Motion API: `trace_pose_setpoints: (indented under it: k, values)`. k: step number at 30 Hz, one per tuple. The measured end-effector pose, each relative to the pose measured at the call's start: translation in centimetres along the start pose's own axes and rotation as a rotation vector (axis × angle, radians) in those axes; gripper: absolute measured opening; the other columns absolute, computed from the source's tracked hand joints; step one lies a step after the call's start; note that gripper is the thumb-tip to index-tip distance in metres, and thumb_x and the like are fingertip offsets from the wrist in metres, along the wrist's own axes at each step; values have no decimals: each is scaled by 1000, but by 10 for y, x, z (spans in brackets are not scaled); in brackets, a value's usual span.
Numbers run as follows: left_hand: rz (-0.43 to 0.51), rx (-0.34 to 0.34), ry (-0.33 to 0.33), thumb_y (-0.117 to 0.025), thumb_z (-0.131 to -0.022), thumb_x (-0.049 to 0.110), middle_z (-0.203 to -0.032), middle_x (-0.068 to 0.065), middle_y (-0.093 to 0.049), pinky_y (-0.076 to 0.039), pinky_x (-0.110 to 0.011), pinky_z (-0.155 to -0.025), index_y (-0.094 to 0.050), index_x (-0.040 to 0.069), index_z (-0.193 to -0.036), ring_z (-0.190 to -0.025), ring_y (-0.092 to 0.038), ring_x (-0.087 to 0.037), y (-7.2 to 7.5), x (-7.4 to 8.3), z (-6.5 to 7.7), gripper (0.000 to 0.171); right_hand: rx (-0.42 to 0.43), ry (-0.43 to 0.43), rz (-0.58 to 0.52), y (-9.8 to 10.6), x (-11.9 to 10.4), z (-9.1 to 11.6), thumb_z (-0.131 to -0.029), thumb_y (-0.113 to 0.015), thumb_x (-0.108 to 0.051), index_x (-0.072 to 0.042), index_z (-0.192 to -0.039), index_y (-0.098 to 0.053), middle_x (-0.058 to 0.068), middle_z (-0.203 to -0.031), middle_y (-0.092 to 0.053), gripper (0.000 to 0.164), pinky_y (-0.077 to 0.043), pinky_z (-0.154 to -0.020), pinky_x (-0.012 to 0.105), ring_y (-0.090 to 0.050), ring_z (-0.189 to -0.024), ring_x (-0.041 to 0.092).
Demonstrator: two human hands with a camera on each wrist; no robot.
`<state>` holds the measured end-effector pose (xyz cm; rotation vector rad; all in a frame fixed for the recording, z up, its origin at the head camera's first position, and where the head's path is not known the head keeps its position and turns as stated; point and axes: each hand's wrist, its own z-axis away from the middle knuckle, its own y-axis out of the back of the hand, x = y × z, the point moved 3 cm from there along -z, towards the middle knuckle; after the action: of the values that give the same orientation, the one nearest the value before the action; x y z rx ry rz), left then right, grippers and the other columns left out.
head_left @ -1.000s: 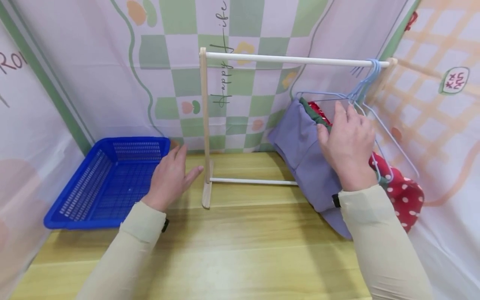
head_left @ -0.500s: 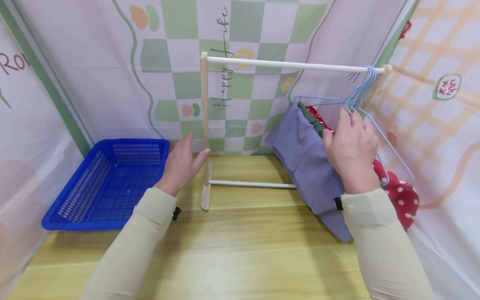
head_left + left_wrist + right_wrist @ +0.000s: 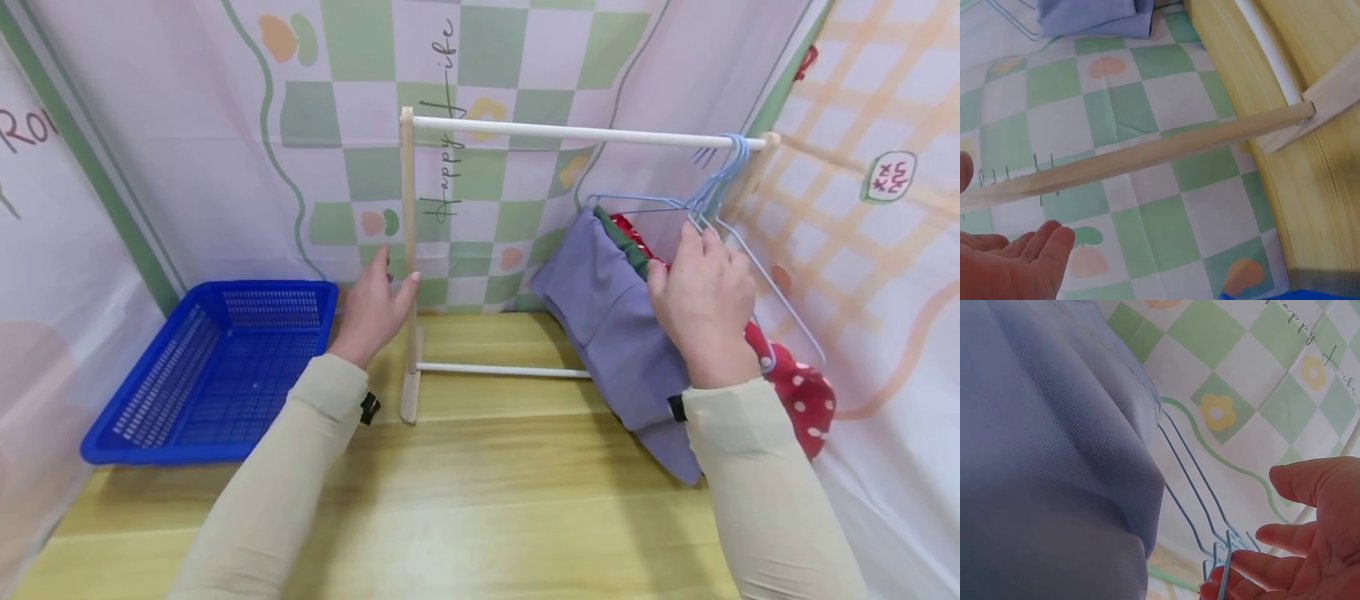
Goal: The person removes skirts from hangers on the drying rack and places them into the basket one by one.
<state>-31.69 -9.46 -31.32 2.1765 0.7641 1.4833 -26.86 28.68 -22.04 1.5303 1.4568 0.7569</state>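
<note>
My left hand (image 3: 372, 312) is beside the left wooden post (image 3: 409, 242) of a small clothes rack, thumb apart from the fingers. In the left wrist view, bare space shows between its fingers (image 3: 1041, 250) and the post. My right hand (image 3: 705, 304) is at several light-blue wire hangers (image 3: 723, 179) bunched at the right end of the white rail (image 3: 570, 132). Its fingers (image 3: 1272, 565) reach among the hanger wires, nearly straight. Over the hangers drape a lavender garment (image 3: 600, 308), a green cloth (image 3: 622, 242) and a red polka-dot garment (image 3: 798, 400), partly hidden by the right arm.
A blue plastic basket (image 3: 161, 392) stands on the left of the wooden table (image 3: 450, 508). Low on the rack runs a white crossbar (image 3: 502, 370). Printed fabric curtains (image 3: 510, 50) close in the back and both sides.
My left hand has moved right and up toward the rack's left post. The right hand has shifted slightly down over the hangers, and the camera view has tilted a little.
</note>
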Motion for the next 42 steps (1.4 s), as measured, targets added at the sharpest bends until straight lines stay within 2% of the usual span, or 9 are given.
trace_pose_setpoints:
  k: [4, 10, 18, 24, 31, 37, 39, 42]
  values:
    - [44, 18, 26, -47, -97, 51, -154, -15, -31, -40, -49, -104, -15, 10, -155, -130, -45, -33, -3, 2, -5, 78, 12, 3, -2, 0, 1, 0, -95, -50, -37, -1, -147, -31, 31, -132, -43, 66, -35, -90, 66, -41, -111, 54]
    - [78, 32, 40, -50, -97, 47, -153, -16, -32, -41, -50, -103, -15, 10, -154, -130, -46, -35, -7, 3, -12, 76, 21, 6, -7, 0, 2, 0, -95, -51, -36, -2, -147, -31, 31, -134, -43, 66, -35, -90, 67, -41, -113, 54]
    - [128, 14, 58, -50, -99, 44, -150, -17, -36, -44, -46, -101, -18, 11, -154, -127, -50, -33, -15, 2, -18, 72, 11, -2, -12, -1, 3, 0, -94, -53, -37, -3, -149, -29, 29, -141, -39, 68, -36, -91, 68, -40, -117, 54]
    - [177, -4, 81, -51, -99, 40, -148, -15, -41, -47, -40, -98, -19, 13, -154, -127, -49, -29, -20, 2, -18, 69, 34, 13, -18, -1, 4, 0, -95, -52, -35, -3, -147, -32, 29, -140, -40, 65, -35, -92, 68, -40, -117, 54]
    - [175, 13, 32, -52, -99, 38, -118, -12, -59, -53, -40, -82, -39, 11, -143, -103, -59, -24, -24, -1, -19, 53, 43, 16, -26, -1, 4, 0, -95, -52, -34, -3, -148, -31, 29, -141, -39, 65, -33, -94, 68, -40, -118, 55]
    - [183, 15, 29, -51, -100, 35, -97, -10, -57, -50, -38, -66, -47, 9, -130, -79, -55, -25, -26, 0, -19, 39, 32, 8, -29, -1, 4, -1, -95, -52, -35, -3, -148, -30, 29, -142, -39, 65, -32, -97, 68, -39, -121, 54]
    - [180, 13, 35, -51, -100, 34, -96, -9, -57, -49, -37, -65, -48, 9, -129, -78, -54, -25, -26, 0, -19, 38, 34, 6, -32, 0, 5, -1, -95, -51, -35, -3, -148, -31, 29, -140, -40, 64, -33, -96, 68, -40, -119, 54]
    - [196, 9, 55, -50, -101, 33, -103, -10, -58, -51, -37, -71, -47, 10, -132, -85, -56, -24, -26, 0, -19, 39, 50, 10, -38, 1, 5, 0, -96, -50, -35, -3, -147, -33, 29, -139, -42, 63, -34, -94, 68, -42, -116, 55]
